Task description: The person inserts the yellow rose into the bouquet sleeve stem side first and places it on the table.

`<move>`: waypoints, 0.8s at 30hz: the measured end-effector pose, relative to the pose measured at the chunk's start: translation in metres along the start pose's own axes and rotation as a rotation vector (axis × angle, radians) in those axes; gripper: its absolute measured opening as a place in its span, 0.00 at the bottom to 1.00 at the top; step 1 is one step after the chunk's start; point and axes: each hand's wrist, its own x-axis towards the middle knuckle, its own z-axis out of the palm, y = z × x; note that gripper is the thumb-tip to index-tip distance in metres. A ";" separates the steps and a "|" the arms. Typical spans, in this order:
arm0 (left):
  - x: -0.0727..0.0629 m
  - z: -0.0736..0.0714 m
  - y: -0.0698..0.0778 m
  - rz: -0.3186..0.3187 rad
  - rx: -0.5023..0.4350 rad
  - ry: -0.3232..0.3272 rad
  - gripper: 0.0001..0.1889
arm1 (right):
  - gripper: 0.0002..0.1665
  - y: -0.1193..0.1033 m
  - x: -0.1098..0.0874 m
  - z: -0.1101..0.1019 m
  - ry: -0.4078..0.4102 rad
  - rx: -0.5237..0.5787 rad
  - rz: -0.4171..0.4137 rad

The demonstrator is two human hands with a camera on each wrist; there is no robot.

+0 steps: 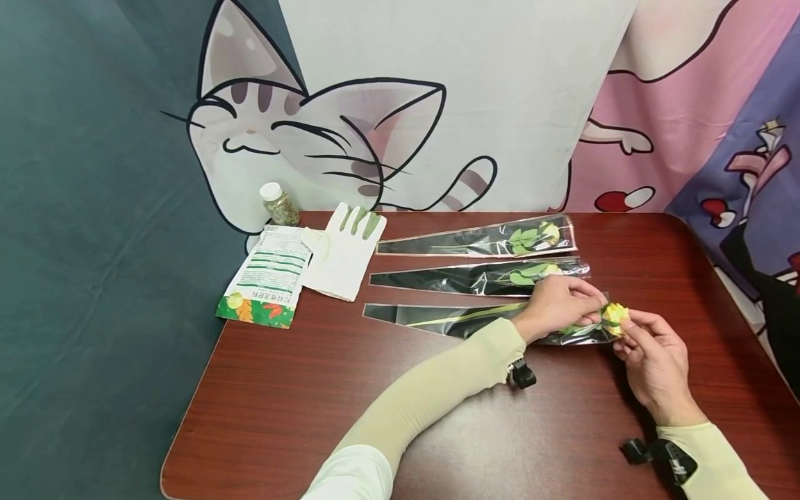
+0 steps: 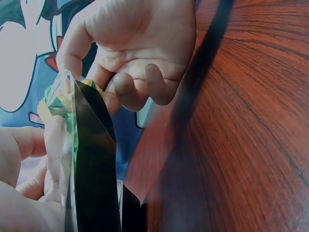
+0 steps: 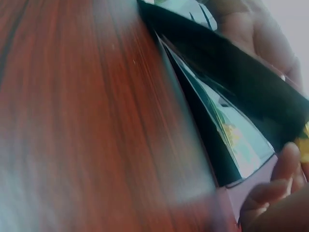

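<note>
The nearest of three long, tapered flower sleeves (image 1: 382, 313), clear in front and black behind, lies crosswise with a yellow flower (image 1: 615, 318) at its wide right end. My left hand (image 1: 555, 305) holds the sleeve near its mouth, with fingers at the film just below the bloom. From the right, my right hand (image 1: 657, 357) pinches the flower head between thumb and fingers. In the left wrist view the black back (image 2: 96, 179) of the sleeve stands up beside the bloom. The right wrist view shows the sleeve's dark side (image 3: 241, 82) raised above another sleeve (image 3: 219, 159).
Two more sleeves, a middle one (image 1: 431, 279) and a far one (image 1: 462, 243), hold pale yellow flowers with green leaves. To the left lie white gloves (image 1: 340, 260) and a green-and-white packet (image 1: 269, 274). A white-capped jar (image 1: 281, 207) stands behind them, near the cat-print cloth (image 1: 400, 139).
</note>
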 end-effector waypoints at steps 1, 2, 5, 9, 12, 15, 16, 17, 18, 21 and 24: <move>0.000 0.000 0.000 0.002 -0.005 0.000 0.08 | 0.18 -0.001 0.000 -0.002 -0.021 -0.016 0.003; -0.001 -0.001 0.001 0.002 -0.010 -0.001 0.08 | 0.18 -0.001 0.000 -0.004 -0.044 -0.036 0.005; -0.002 -0.001 0.002 0.002 -0.013 -0.004 0.09 | 0.19 -0.004 0.001 -0.010 -0.122 -0.095 0.017; -0.004 -0.001 0.002 -0.003 -0.015 -0.001 0.09 | 0.18 -0.007 0.002 -0.015 -0.175 -0.235 0.037; -0.004 0.000 0.003 -0.007 -0.021 0.005 0.09 | 0.16 -0.007 0.002 -0.015 -0.172 -0.354 0.045; -0.004 0.000 0.002 -0.006 -0.008 0.008 0.09 | 0.14 -0.009 0.004 -0.017 -0.189 -0.439 0.071; -0.004 0.000 0.001 -0.004 -0.003 0.006 0.09 | 0.13 -0.009 0.005 -0.018 -0.200 -0.463 0.090; -0.004 0.000 0.001 -0.004 0.000 0.003 0.09 | 0.13 -0.010 0.006 -0.019 -0.211 -0.484 0.111; -0.004 0.000 0.000 -0.003 0.000 -0.001 0.09 | 0.13 -0.011 0.006 -0.020 -0.220 -0.504 0.133; -0.004 0.001 -0.001 -0.005 -0.010 -0.014 0.09 | 0.13 -0.013 0.009 -0.021 -0.222 -0.554 0.180; -0.005 0.001 -0.001 -0.002 -0.021 -0.018 0.08 | 0.13 -0.015 0.009 -0.022 -0.183 -0.605 0.181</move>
